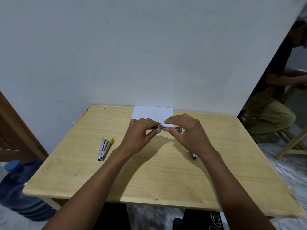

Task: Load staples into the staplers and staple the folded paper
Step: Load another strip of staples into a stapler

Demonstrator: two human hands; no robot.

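The left hand (141, 130) grips one end of the metal stapler (173, 129), held above the table (149, 180) near the folded paper (152, 112). The right hand (187, 130) touches its middle; I cannot tell if it pinches. Light, stiff and probably slick, so hold it by its sides.

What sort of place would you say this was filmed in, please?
Probably a plain room in a home rather than an office: a small wooden table stands against a bare wall, a large blue water jug sits on the floor beside it, and another person sits nearby.
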